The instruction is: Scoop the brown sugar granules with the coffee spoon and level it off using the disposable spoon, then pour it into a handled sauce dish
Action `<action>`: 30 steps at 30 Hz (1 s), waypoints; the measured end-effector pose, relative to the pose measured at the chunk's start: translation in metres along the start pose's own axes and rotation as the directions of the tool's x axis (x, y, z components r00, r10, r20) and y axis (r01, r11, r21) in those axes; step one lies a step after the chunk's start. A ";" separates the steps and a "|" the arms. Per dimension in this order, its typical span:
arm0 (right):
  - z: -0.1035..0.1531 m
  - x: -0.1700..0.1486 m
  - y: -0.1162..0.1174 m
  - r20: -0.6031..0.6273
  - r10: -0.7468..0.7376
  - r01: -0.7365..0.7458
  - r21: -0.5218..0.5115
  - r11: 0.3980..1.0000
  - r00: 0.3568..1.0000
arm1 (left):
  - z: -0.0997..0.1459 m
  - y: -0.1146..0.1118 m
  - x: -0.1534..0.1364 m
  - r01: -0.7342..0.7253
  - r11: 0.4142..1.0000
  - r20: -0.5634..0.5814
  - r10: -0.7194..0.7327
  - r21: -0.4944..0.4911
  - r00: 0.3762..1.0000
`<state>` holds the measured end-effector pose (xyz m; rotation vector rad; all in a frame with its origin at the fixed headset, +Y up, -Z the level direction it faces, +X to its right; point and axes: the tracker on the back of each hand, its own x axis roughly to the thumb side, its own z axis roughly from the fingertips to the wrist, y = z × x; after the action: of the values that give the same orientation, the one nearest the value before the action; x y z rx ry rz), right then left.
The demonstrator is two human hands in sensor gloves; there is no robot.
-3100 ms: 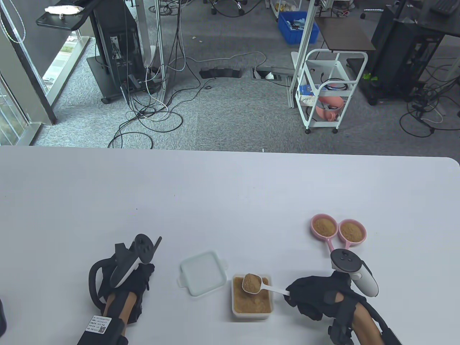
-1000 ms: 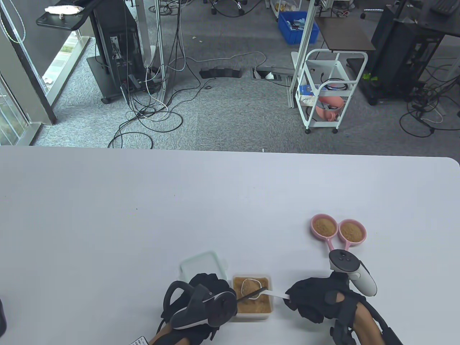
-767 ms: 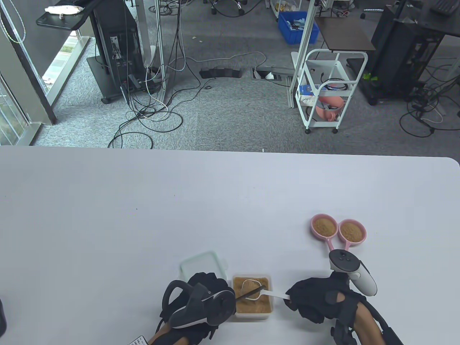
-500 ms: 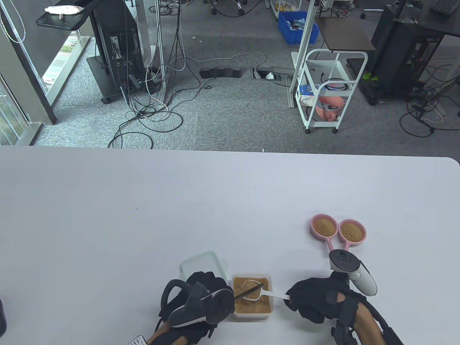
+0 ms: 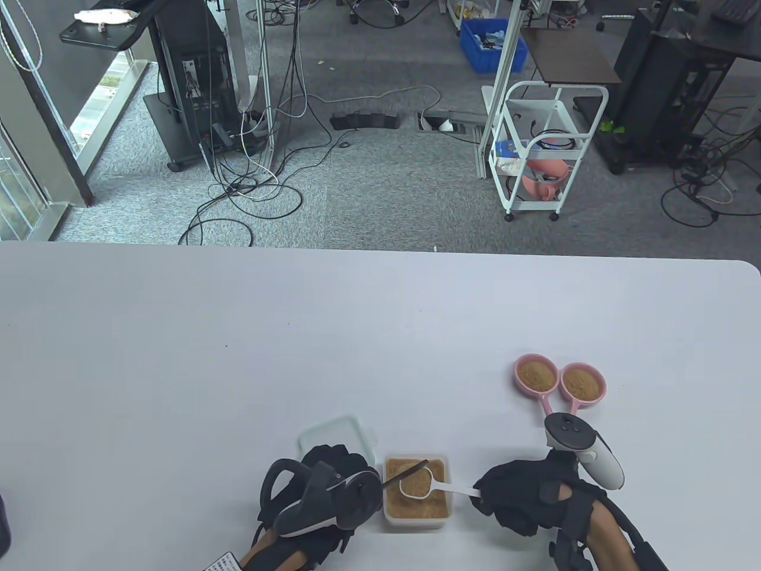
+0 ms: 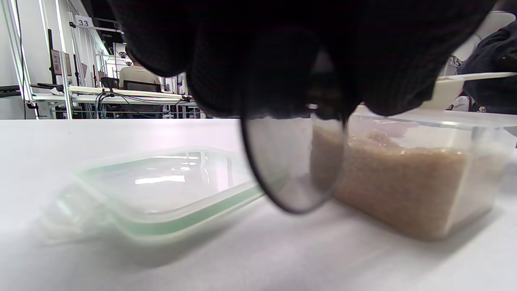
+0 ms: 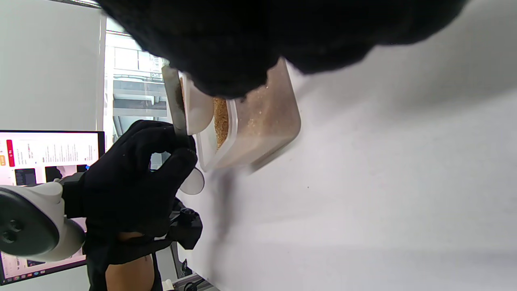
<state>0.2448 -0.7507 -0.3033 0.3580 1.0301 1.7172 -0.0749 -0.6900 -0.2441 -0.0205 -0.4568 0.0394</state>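
The black-gloved right hand (image 5: 523, 496) pinches the white plastic coffee spoon (image 5: 423, 485) by its handle end, bowl level-full over the clear square sugar tub (image 5: 416, 517). The black-gloved left hand (image 5: 324, 493) grips the dark translucent disposable spoon (image 5: 406, 472), its handle crossing the bowl's rim. Farther right sit two pink handled sauce dishes (image 5: 559, 380).

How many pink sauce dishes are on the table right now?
2. They sit side by side on the table's right, both holding brown sugar: the left dish and the right dish. Their handles run under the right hand's tracker.
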 end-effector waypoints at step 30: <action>0.003 -0.001 -0.003 -0.014 -0.002 0.002 -0.014 1.000 1.000 | 0.000 0.005 -0.018 -0.038 0.999 -0.055 0.039 0.002 0.998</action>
<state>0.2492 -0.7498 -0.3040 0.3366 1.0275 1.7264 -0.0906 -0.6854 -0.2522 -0.0297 -0.4017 0.0766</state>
